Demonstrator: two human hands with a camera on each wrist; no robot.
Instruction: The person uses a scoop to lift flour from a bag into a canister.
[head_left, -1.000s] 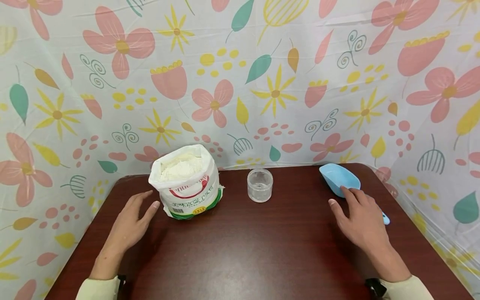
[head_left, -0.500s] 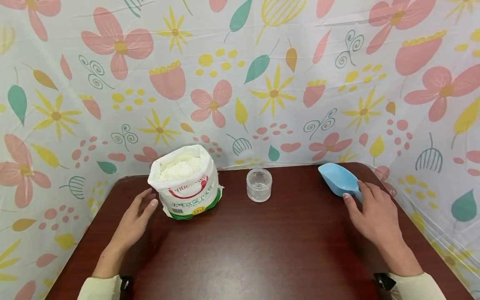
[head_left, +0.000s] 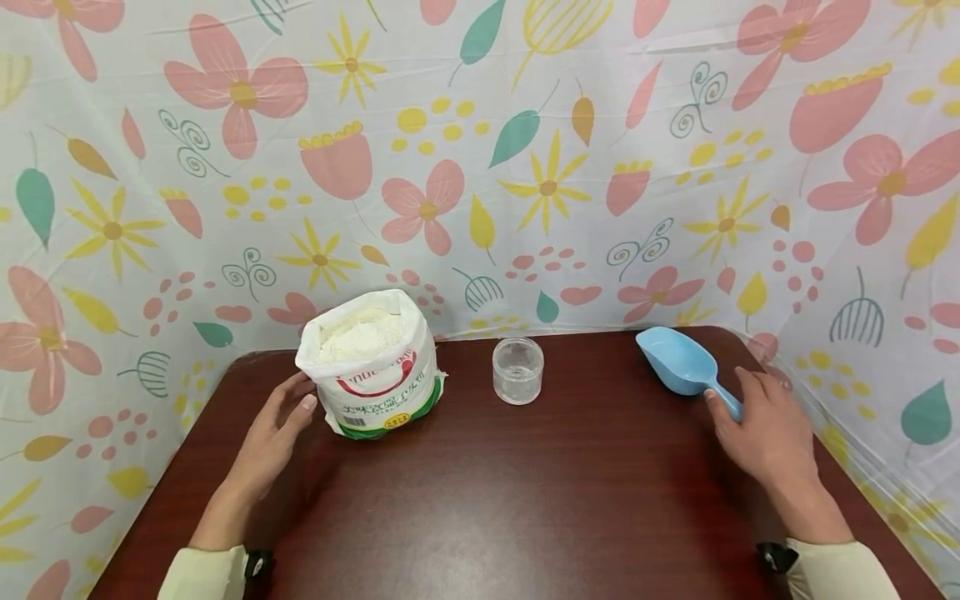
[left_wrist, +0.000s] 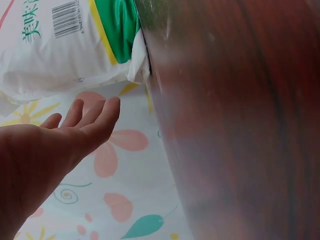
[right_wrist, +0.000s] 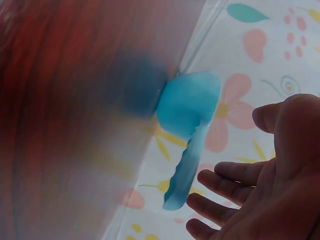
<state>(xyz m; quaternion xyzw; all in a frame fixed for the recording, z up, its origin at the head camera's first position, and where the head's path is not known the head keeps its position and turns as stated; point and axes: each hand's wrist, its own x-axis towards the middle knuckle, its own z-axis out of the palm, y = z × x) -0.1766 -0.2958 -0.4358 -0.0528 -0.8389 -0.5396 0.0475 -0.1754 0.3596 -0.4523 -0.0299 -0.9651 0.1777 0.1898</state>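
Observation:
An open white bag of flour [head_left: 382, 379] with red and green print stands upright at the left of the table. My left hand [head_left: 266, 433] is beside its left side, fingers relaxed and apart; the left wrist view has them just short of the bag [left_wrist: 65, 55]. A light blue scoop [head_left: 681, 360] lies at the right, its bowl toward the back and its handle [head_left: 726, 400] toward me. My right hand [head_left: 765, 425] is at that handle, thumb and fingers spread on either side. In the right wrist view the fingers [right_wrist: 220, 185] are loosely extended near the scoop's handle.
A small clear glass jar [head_left: 518, 372] stands between the flour bag and the scoop. All of it is on a dark reddish-brown table [head_left: 510, 500]. A flower-patterned cloth [head_left: 450, 125] hangs behind the table and down both sides.
My right hand has moved right and slightly toward me, from over the scoop to its handle, which now shows. The left hand has edged slightly closer to the bag. Bag, jar and scoop stay put.

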